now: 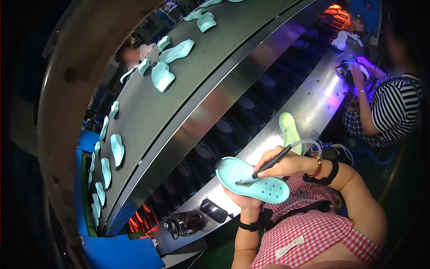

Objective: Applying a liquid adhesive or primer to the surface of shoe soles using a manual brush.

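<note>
My left hand [245,199] supports a turquoise shoe sole [231,170] from underneath, its fingers partly hidden by it. The sole is tilted toward me, showing its hollowed inner face and several small holes at one end. In my right hand [286,163] is a dark-handled brush [275,160], held like a pen. Its bristles rest on or just over the middle of the sole. A clear tube [311,141] runs from the back end of the brush. Just beyond my right hand, a yellow-green sole [290,130] lies on the metal ledge [320,85].
A dark conveyor belt [188,67] carries several turquoise sole pieces past the ledge. Dark shoe shapes lie on a lower level between them. A phone [213,210] and a dark bottle [190,222] sit on the ledge at left. A co-worker [389,107] handles a shoe at right.
</note>
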The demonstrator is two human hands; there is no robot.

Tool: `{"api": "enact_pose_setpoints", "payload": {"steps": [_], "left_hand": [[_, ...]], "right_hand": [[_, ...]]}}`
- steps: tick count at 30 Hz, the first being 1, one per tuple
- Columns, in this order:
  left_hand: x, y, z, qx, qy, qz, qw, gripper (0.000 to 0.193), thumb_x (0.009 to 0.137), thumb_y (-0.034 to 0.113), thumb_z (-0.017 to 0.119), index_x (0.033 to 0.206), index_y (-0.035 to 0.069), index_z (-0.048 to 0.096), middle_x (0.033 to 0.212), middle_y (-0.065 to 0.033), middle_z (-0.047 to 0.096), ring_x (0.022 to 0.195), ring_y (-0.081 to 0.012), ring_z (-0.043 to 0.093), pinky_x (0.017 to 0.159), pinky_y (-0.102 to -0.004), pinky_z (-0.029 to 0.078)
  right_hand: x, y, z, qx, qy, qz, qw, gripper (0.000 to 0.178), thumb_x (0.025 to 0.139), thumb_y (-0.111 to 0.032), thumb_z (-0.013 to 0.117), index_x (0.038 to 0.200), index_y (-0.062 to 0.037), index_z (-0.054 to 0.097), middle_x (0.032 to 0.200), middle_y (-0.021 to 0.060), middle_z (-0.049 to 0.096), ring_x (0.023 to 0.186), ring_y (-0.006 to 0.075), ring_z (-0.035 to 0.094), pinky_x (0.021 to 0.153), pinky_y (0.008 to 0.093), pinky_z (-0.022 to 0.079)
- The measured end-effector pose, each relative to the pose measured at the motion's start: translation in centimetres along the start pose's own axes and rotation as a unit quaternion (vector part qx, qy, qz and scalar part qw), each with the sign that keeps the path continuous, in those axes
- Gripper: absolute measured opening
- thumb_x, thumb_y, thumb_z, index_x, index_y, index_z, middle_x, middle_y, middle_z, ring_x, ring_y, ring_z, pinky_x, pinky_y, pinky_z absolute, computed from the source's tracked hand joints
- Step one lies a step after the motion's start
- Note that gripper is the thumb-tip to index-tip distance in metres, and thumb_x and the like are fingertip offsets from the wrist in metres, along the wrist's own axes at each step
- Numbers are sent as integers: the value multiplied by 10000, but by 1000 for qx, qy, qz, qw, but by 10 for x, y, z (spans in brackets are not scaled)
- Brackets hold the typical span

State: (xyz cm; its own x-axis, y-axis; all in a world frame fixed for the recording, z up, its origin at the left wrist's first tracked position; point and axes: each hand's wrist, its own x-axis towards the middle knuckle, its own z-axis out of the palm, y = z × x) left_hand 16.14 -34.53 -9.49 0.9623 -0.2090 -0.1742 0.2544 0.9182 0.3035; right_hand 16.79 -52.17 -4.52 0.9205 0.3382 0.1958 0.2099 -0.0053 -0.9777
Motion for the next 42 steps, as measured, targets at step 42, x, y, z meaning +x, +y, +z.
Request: {"api": "enact_pose_setpoints", "payload": {"steps": [42], "left_hand": [[-1, 12, -13, 164, -61, -78, 981, 568, 895, 433, 327, 1265, 3, 364, 1143, -209, 519, 992, -341, 550, 854, -442, 454]], "right_hand": [[-22, 1, -18, 63, -98, 70, 991, 196, 731, -61, 664, 922, -18, 658, 828, 82, 659, 708, 88, 592, 637, 216, 465]]}}
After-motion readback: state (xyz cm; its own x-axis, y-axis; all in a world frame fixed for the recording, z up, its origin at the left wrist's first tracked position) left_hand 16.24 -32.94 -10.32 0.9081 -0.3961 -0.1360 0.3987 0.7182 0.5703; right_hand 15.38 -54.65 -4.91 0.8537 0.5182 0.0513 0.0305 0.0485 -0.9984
